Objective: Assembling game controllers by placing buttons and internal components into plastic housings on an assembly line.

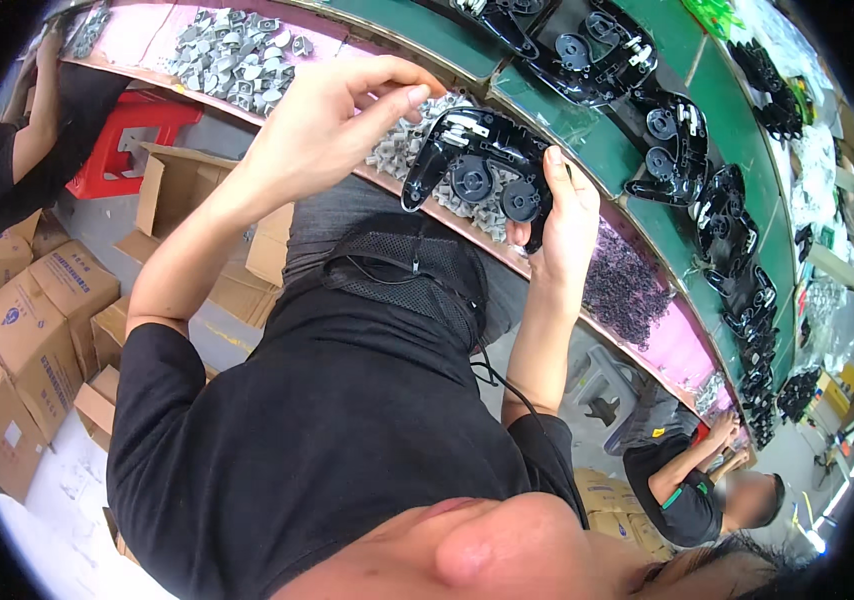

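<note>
In my right hand (569, 215) is a black game controller shell (492, 155), its inner side up, with two round sockets and white parts near one upper corner. The thumb lies along the right grip of the shell, and the fingers curl beneath it. My left hand (342, 115) hovers just off the shell's upper left, thumb and forefinger brought together; whatever is between them is too small to make out. Below and behind the shell, small grey plastic parts (394, 158) lie heaped on the pink bench strip.
Another grey heap (232, 60) lies farther left, and tiny black parts (622, 285) lie to the right. Several controller shells (602, 50) line the green conveyor (577, 140). Cartons (37, 310) and a red stool (127, 140) stand left. Co-workers (692, 485) sit at both sides.
</note>
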`<state>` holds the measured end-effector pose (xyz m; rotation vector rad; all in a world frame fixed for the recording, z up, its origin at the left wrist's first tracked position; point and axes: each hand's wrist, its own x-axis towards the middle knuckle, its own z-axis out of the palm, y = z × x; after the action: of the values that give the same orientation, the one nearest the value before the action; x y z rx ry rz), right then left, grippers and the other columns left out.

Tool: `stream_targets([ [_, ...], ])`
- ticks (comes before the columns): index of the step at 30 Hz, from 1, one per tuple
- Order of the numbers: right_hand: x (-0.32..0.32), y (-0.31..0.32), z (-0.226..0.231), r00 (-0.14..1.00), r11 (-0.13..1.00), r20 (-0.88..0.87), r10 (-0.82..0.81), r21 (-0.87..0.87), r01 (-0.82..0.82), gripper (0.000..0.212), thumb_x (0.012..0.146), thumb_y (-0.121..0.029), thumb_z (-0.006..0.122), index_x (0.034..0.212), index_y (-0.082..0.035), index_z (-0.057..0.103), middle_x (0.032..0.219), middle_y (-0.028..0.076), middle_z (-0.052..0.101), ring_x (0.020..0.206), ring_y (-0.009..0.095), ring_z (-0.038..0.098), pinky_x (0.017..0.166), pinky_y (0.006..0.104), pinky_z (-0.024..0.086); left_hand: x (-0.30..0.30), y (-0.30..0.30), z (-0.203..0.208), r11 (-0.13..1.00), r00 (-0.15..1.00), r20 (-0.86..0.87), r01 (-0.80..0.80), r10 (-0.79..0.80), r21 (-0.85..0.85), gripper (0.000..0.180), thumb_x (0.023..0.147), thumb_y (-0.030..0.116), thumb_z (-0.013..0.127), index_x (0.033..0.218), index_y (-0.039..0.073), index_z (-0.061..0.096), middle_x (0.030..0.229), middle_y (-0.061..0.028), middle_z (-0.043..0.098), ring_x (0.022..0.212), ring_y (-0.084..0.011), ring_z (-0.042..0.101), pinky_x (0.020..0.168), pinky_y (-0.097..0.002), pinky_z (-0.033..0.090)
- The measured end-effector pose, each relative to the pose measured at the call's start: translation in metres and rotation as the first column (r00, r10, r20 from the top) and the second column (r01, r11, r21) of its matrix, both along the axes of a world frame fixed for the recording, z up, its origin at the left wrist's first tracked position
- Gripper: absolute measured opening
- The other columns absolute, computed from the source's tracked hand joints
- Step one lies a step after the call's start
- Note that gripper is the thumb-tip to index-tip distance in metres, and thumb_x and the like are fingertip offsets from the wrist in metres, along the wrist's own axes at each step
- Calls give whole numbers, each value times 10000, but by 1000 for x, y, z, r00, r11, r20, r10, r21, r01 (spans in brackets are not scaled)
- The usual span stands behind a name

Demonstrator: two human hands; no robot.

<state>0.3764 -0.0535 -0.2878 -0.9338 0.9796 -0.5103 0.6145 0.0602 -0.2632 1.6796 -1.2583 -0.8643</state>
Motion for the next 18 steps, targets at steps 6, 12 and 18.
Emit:
stream_targets([
  [6,7,0,2,999,999,37,-8,54,6,343,1095,-284,553,1060,34,678,612,97,640,349,150,509,334,271,399,-1,3,4,991,969,-243,-4,37,135,314,1061,121,605,1350,5,646,1025,-55,757,816,-76,648,762,-239,557],
  [12,10,3,10,996,995,68,66,-74,-61,529,1104,-378,495,1385,64,571,1195,172,700,666,192,693,526,311,565,5,11,-1,970,793,-608,169,-30,172,510,1019,137,684,1502,72,537,1008,-34,721,781,-72,633,688,-244,545],
  [18,-1,-5,17,962,979,199,189,-112,-170,584,1126,-379,402,1442,103,496,1329,305,645,735,269,746,633,321,635,93,-6,-41,817,771,-474,-553,425,-166,546,983,224,746,1435,-26,567,943,-55,741,753,-83,646,668,-226,539],
])
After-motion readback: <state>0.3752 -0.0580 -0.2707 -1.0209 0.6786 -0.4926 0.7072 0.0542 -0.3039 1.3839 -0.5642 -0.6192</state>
